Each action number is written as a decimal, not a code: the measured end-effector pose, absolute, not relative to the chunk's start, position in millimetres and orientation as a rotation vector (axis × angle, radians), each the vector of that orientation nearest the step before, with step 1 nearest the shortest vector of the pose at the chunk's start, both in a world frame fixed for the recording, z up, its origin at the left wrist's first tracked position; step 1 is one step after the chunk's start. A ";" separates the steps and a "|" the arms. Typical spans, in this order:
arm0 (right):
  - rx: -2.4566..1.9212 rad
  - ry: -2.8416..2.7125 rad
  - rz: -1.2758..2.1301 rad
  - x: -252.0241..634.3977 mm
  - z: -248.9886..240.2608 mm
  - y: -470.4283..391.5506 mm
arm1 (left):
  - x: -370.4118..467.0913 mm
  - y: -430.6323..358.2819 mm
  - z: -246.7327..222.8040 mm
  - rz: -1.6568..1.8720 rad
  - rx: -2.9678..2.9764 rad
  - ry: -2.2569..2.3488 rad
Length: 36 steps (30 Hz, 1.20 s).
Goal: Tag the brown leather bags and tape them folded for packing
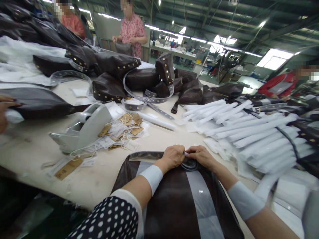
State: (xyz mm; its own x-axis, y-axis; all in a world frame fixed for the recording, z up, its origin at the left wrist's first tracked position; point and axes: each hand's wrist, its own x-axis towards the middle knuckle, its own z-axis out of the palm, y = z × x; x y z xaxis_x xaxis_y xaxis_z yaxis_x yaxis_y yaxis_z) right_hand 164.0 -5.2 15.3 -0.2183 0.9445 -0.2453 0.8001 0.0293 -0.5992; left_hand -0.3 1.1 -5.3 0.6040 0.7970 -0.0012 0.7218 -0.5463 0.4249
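A dark brown leather bag (169, 199) lies in front of me at the table's near edge, with pale film strips (201, 199) running down it. Along its top edge a studded strap (144, 155) in clear film leads to my left hand (173, 156), whose fingers are closed on it. My right hand (200, 156) pinches at the same spot, fingertips almost touching the left ones. What lies between the right fingertips is mostly hidden; a small pale bit shows. Just below the hands is a dark looped piece (189, 164) on the bag.
A grey tape dispenser (87, 129) and a heap of tags (122, 131) stand left. White wrapped rolls (249, 129) are piled right. Brown studded bags (109, 86) fill the far side. Another person's hand (6, 111) touches a bag at far left; other people stand beyond.
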 end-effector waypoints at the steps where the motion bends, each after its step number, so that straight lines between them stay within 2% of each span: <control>1: -1.829 -2.084 0.950 163.6 15.5 -3.7 | -0.5 1.1 -5.2 0.271 2.451 1.219; 16: -2.068 -2.473 0.445 143.7 34.8 -12.5 | -0.2 2.1 -8.0 0.284 2.443 1.199; 25: -2.130 -2.557 0.356 131.2 26.7 -11.7 | 0.5 1.5 -6.1 0.252 2.491 1.201; 36: -2.102 -2.531 0.364 134.9 37.2 -36.9 | -3.5 -8.1 11.7 0.040 2.678 1.143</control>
